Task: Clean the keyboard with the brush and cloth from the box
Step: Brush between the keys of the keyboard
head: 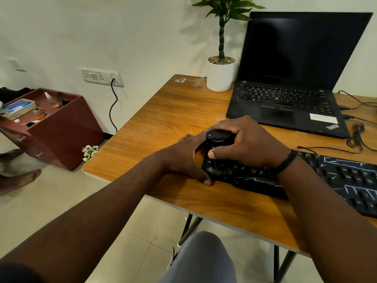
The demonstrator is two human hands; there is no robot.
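Observation:
A black Zebronics keyboard [346,176] lies along the wooden table's front edge, running off to the right. My right hand [248,144] is closed around a black brush [217,137] and holds it upright on the keyboard's left end. Greyish bristles show below my thumb, on the keys. My left hand [183,160] clasps the keyboard's left edge, with the thumb on the table in front of it. I see no cloth.
An open black laptop [285,99] stands behind the keyboard, with cables [357,135] to its right. A potted plant [221,74] sits at the table's back. To the left on the floor is a maroon cabinet [61,129] carrying a clear box [19,108] and small items. Bare feet [20,178] show far left.

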